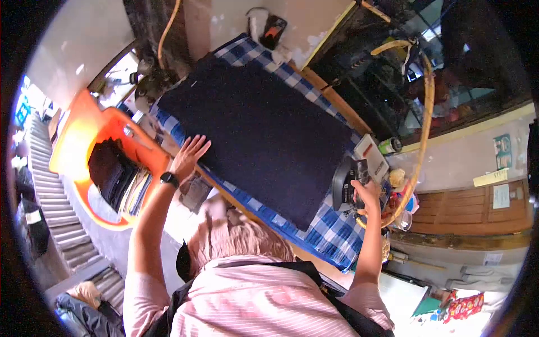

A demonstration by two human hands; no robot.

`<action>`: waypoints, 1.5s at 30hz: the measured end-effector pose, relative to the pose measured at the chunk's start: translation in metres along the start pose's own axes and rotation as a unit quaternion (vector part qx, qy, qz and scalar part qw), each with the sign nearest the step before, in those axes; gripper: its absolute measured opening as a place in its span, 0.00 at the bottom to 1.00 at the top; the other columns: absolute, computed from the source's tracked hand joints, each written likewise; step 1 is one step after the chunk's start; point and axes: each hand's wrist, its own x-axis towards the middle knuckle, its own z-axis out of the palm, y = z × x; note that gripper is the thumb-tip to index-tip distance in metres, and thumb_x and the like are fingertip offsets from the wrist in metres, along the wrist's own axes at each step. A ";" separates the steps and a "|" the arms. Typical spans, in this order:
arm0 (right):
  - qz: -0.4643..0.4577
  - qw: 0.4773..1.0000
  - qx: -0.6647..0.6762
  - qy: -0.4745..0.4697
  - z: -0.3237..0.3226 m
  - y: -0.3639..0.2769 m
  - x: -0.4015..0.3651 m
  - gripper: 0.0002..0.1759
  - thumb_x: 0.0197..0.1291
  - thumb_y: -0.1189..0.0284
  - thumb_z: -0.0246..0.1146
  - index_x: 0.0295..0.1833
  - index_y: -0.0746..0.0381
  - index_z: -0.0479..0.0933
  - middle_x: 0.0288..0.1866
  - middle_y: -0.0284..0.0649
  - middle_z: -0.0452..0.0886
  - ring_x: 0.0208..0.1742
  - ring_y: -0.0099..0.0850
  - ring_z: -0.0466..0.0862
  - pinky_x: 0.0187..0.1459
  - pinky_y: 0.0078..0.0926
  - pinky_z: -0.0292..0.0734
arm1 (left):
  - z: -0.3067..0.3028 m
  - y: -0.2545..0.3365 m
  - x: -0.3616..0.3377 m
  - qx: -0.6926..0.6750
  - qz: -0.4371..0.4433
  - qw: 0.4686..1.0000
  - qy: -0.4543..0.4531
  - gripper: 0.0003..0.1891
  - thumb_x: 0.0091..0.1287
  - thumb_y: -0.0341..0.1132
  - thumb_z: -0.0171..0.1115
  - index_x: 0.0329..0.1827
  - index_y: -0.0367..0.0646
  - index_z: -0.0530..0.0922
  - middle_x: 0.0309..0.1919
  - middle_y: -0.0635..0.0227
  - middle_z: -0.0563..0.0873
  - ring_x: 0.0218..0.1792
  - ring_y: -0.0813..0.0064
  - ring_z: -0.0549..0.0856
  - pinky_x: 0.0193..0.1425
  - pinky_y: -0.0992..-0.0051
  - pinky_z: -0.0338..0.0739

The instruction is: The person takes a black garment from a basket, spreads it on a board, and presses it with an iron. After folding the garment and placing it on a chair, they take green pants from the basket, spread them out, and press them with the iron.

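Observation:
A dark navy cloth lies spread over a table covered with a blue and white checked cloth. My left hand rests flat at the near left edge of the dark cloth, fingers spread, a black watch on its wrist. At the right end, my right hand is wrapped round the handle of a black clothes iron. The iron stands at the right edge of the dark cloth, beside a white and red box.
An orange plastic chair with folded clothes on its seat stands left of the table. A yellowish hose-like cord arches down near the iron. Behind the box is a green can. A dark window borders the far side.

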 end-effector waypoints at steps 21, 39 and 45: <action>-0.139 0.928 -0.323 -0.125 0.210 -0.059 -0.066 0.33 0.44 0.54 0.67 0.56 0.59 0.77 0.40 0.56 0.83 0.44 0.51 0.83 0.48 0.43 0.79 | 0.001 -0.051 0.007 -0.159 -0.133 0.961 0.182 0.15 0.61 0.34 0.59 0.51 0.44 0.74 0.48 0.55 0.74 0.50 0.53 0.74 0.57 0.55 0.65; -0.124 0.874 -0.365 -0.297 0.410 -0.238 0.020 0.37 0.46 0.52 0.68 0.63 0.54 0.71 0.43 0.53 0.83 0.45 0.53 0.83 0.49 0.45 0.78 | -0.014 -0.255 0.046 -0.277 -0.420 0.821 0.269 0.12 0.72 0.40 0.52 0.43 0.39 0.76 0.32 0.48 0.82 0.38 0.50 0.82 0.39 0.59 0.75; -0.142 0.937 -0.286 -0.145 0.460 -0.268 0.097 0.36 0.47 0.56 0.67 0.60 0.62 0.71 0.42 0.57 0.83 0.45 0.55 0.82 0.48 0.46 0.78 | 0.013 -0.225 0.060 -0.223 -0.310 0.888 0.257 0.13 0.69 0.40 0.56 0.34 0.37 0.74 0.31 0.49 0.79 0.35 0.46 0.78 0.38 0.58 0.72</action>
